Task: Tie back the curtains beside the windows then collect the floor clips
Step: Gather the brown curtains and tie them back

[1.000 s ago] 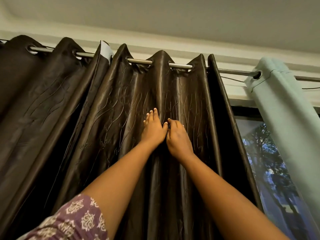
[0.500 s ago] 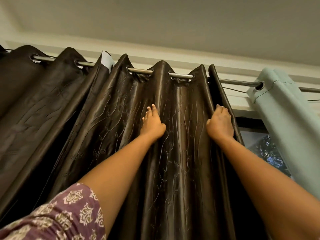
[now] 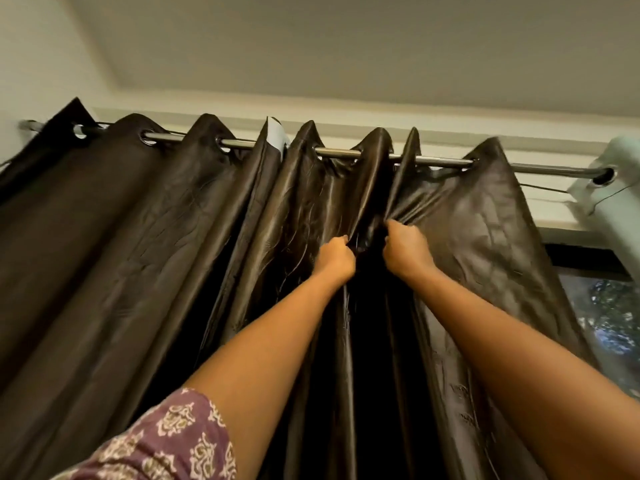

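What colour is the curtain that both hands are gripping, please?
Dark brown with a satin sheen, seen in the head view: the brown curtain hangs from the rod.

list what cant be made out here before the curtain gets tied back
- Fingers of the left hand and right hand: head view, buried in folds of the brown curtain.
- Floor clips and any tie-back: head view points up, so they lie below the bottom edge.
- Window: mostly covered by the curtain, cut by the right edge.
- Pale green curtain: cut by the right edge.

Dark gap between brown curtain (image 3: 485,216) folds; rod (image 3: 339,152) overhead.
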